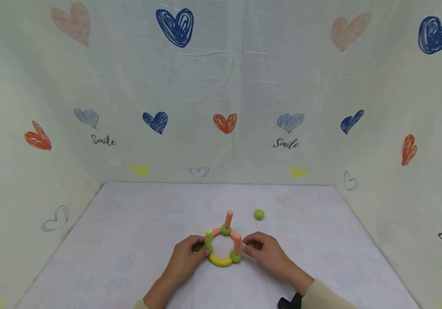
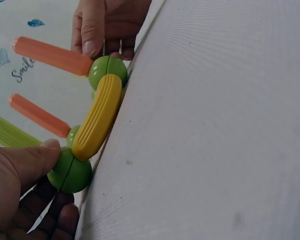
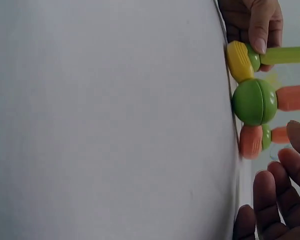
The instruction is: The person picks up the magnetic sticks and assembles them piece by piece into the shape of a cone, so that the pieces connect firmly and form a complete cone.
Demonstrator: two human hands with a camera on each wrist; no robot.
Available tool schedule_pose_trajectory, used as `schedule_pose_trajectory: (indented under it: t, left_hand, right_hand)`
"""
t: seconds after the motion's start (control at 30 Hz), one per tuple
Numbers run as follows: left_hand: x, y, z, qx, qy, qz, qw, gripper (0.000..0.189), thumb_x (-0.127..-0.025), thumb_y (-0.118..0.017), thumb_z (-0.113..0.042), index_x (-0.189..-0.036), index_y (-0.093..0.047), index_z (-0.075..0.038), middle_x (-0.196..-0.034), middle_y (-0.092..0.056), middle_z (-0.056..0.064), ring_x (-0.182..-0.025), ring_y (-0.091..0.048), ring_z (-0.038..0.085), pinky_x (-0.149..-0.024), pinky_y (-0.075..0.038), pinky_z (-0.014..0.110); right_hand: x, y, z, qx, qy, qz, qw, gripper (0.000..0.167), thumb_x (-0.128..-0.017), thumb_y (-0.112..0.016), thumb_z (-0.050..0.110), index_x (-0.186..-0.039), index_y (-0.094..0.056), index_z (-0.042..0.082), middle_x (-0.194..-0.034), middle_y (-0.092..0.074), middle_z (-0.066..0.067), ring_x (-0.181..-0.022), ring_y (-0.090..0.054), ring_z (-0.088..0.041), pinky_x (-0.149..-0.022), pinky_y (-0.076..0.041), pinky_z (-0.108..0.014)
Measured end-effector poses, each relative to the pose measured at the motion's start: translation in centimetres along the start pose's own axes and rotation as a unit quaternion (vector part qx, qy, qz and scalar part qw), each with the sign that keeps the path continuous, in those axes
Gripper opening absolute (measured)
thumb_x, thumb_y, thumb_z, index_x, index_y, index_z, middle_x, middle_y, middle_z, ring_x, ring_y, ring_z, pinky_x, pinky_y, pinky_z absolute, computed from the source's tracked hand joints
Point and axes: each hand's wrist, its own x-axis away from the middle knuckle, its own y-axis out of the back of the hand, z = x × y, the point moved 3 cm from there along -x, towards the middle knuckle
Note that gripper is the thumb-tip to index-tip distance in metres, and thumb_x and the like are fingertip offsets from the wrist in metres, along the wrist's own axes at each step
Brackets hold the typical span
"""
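Note:
A ring-shaped toy build lies on the table, made of a yellow curved piece [image 1: 220, 261], orange curved pieces [image 1: 216, 232] and three green balls joining them. Rods rise from the balls: a light-green rod [image 1: 208, 238] at left, an orange rod [image 1: 228, 219] at the back and another orange rod [image 1: 237, 243] at right. My left hand [image 1: 188, 255] pinches the left green ball [image 2: 70, 172] between thumb and fingers, at the foot of the light-green rod. Beside the right green ball [image 3: 255, 102], my right hand [image 1: 266, 252] hovers with loosely bent fingers, apart from it.
A loose green ball [image 1: 259, 214] sits on the table behind the build, to the right. At the front edge a black object [image 1: 289, 301] shows by the right sleeve. A white curtain [image 1: 228, 86] with printed hearts surrounds the white table [image 1: 147, 214].

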Motion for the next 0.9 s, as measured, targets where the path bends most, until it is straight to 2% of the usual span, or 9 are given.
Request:
schedule_pose_trajectory:
  t: [0.2,0.33,0.47,0.57,0.67,0.9]
  left_hand:
    - [-0.1,-0.2,0.1,0.009,0.0,0.002,1.0,0.037,-0.091,-0.084,-0.025,-0.123,-0.073,-0.011,-0.118,-0.074,0.002,-0.106,-0.07,0.019,-0.093,-0.059,0.044]
    - [-0.2,-0.2,0.2,0.022,-0.001,0.0,0.9998,0.039,-0.091,-0.084,-0.028,-0.124,-0.072,-0.011,-0.119,-0.075,0.003,-0.107,-0.071,0.019,-0.094,-0.058,0.047]
    - [-0.2,-0.1,0.2,0.018,-0.002,-0.004,0.9998,0.035,-0.092,-0.083,-0.03,-0.121,-0.074,-0.012,-0.116,-0.075,0.001,-0.105,-0.071,0.018,-0.093,-0.059,0.046]
    - [-0.3,-0.1,0.3,0.015,-0.002,-0.004,0.9999,0.033,-0.092,-0.083,-0.03,-0.119,-0.074,-0.013,-0.115,-0.075,0.001,-0.105,-0.071,0.018,-0.093,-0.059,0.045]
    - [-0.3,-0.1,0.3,0.016,0.0,-0.003,0.9999,0.032,-0.092,-0.082,-0.03,-0.118,-0.074,-0.014,-0.115,-0.075,0.0,-0.105,-0.071,0.018,-0.093,-0.058,0.045]
    - [-0.2,-0.1,0.1,0.023,0.006,-0.003,0.9997,0.029,-0.092,-0.083,-0.029,-0.116,-0.075,-0.015,-0.114,-0.076,0.0,-0.106,-0.071,0.019,-0.094,-0.058,0.047]
  right_hand:
    - [-1.9,2.1,-0.6,0.002,-0.055,-0.094,0.9941,0.02,-0.095,-0.079,0.018,-0.112,-0.075,0.009,-0.098,-0.07,0.002,-0.09,-0.061,-0.013,-0.075,-0.052,-0.023]
    - [-3.2,3.7,-1.4,0.006,-0.07,-0.141,0.9875,0.031,-0.096,-0.078,0.018,-0.123,-0.071,0.005,-0.109,-0.071,-0.006,-0.099,-0.062,-0.018,-0.081,-0.053,-0.027]
    - [-4.5,4.7,-2.1,0.033,-0.077,-0.156,0.9843,0.046,-0.097,-0.077,0.023,-0.136,-0.064,0.003,-0.124,-0.067,-0.015,-0.112,-0.061,-0.028,-0.093,-0.052,-0.042]
    - [-5.3,4.8,-2.6,0.035,-0.084,-0.153,0.9839,0.051,-0.097,-0.077,0.024,-0.14,-0.061,0.002,-0.13,-0.065,-0.019,-0.118,-0.059,-0.034,-0.099,-0.05,-0.049]
    - [-5.8,4.8,-2.9,0.035,-0.089,-0.152,0.9838,0.05,-0.097,-0.076,0.023,-0.139,-0.062,0.0,-0.131,-0.065,-0.021,-0.119,-0.059,-0.035,-0.101,-0.05,-0.051]
    - [-6.6,4.4,-3.3,0.053,-0.097,-0.148,0.9828,0.047,-0.097,-0.075,0.021,-0.138,-0.065,0.001,-0.13,-0.067,-0.019,-0.114,-0.061,-0.032,-0.096,-0.05,-0.047]
